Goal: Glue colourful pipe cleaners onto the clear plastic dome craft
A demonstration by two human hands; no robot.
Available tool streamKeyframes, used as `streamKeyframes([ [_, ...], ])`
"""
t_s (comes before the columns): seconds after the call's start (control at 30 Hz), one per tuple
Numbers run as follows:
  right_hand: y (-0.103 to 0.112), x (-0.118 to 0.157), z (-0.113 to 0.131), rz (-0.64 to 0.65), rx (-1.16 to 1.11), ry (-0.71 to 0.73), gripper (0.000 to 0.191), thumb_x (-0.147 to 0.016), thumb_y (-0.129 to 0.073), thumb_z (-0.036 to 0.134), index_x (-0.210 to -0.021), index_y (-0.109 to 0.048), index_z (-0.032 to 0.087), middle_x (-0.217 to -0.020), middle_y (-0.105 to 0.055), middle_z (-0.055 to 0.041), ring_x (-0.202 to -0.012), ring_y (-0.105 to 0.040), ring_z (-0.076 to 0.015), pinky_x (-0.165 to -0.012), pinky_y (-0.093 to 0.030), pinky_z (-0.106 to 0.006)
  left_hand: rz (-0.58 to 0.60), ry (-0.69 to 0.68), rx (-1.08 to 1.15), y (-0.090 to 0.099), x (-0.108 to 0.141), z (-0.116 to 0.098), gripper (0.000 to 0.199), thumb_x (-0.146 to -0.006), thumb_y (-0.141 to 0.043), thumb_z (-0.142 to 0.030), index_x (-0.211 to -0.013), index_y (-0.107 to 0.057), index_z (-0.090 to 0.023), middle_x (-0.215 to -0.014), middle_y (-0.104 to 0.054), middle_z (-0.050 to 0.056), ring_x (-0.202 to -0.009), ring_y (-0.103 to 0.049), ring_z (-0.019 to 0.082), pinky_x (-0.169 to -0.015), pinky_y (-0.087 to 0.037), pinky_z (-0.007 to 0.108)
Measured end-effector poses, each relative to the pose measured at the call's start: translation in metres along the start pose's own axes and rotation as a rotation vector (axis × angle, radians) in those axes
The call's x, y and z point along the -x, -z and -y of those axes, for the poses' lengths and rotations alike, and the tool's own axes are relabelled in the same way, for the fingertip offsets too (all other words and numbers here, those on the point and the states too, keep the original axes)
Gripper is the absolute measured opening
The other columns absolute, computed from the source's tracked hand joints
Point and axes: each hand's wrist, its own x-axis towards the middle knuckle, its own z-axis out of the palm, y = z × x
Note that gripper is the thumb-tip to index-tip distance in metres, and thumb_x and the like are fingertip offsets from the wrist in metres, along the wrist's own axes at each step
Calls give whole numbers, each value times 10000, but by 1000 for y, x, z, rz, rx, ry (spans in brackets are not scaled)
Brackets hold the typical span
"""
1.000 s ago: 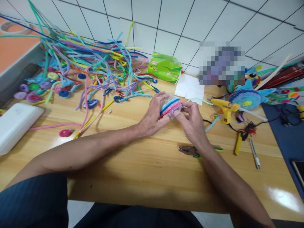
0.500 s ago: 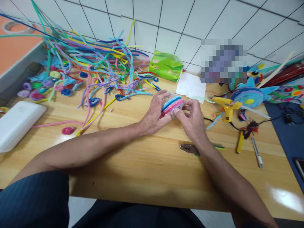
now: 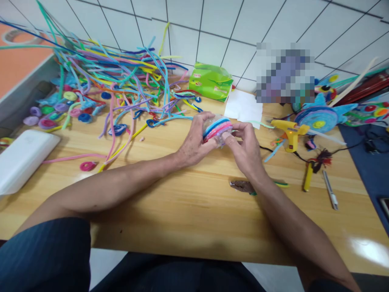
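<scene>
Above the middle of the wooden table [image 3: 170, 202], a small clear piece with blue, pink and purple bands [image 3: 218, 129] is held between both hands. My left hand [image 3: 196, 140] grips it from the left, its thumb along the lower edge and its fingers behind. My right hand [image 3: 245, 146] pinches the right end with thumb and fingertips. A brown piece [image 3: 242, 186] lies near my right wrist. Behind the hands are a green packet [image 3: 210, 81] and a white sheet [image 3: 243, 107].
Colourful pipe cleaners [image 3: 130, 81] pile up at the back left, with small coils near a white box [image 3: 26, 156]. On the right are a yellow glue gun [image 3: 291, 132], its cable, a blue disc-shaped craft [image 3: 317, 119], a yellow stick [image 3: 307, 177] and a cutter [image 3: 330, 190].
The banded piece has tilted slightly in my hands, showing more of its banded side and lower right end. Both hands keep their hold. The view has shifted slightly.
</scene>
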Motion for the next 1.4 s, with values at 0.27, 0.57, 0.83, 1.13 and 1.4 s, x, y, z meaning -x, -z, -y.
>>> streamKeyframes([
  [0.27, -7, 2, 4, -54, 107, 20, 413, -867, -795, 513, -1148, -578, 302, -1148, -774, -43, -1024, -747, -269, -811, -618, -447, 34, -29, -71, 3, -1, -8, 679, -1135, -605, -626, -1676, -351, -303, -1684, -532, 170, -1622, -535, 357, -1365, -488, 599],
  [0.57, -7, 2, 6, -80, 244, 56, 387, -880, -773, 511, -1137, -566, 309, -1143, -807, -72, -1011, -792, -310, -892, -673, -541, 46, -69, -151, 5, -6, -9, 607, -1153, -535, -647, -1633, -439, -286, -1660, -585, 172, -1620, -535, 354, -1393, -462, 635],
  [0.83, -2, 1, 12, -9, 255, 53, 404, -907, -712, 572, -1169, -566, 302, -1222, -809, -108, -1052, -793, -334, -997, -658, -612, -4, -60, -65, 1, -7, -3, 598, -1117, -598, -634, -1584, -467, -284, -1617, -598, 170, -1567, -582, 361, -1357, -508, 647],
  [1.13, 1, 0, 18, 9, 267, 25, 402, -866, -736, 549, -1136, -564, 306, -1210, -821, -99, -1044, -800, -336, -1012, -666, -641, -33, -75, -45, -4, -6, 1, 607, -1100, -636, -613, -1584, -451, -298, -1593, -596, 161, -1539, -588, 356, -1338, -515, 646],
  [1.4, -2, -1, 23, -16, 300, 4, 408, -822, -765, 501, -1112, -557, 305, -1135, -805, -82, -1019, -789, -332, -977, -671, -623, 0, -48, -88, 0, -5, -5, 594, -1101, -623, -594, -1577, -440, -290, -1627, -584, 177, -1570, -570, 353, -1355, -498, 664],
])
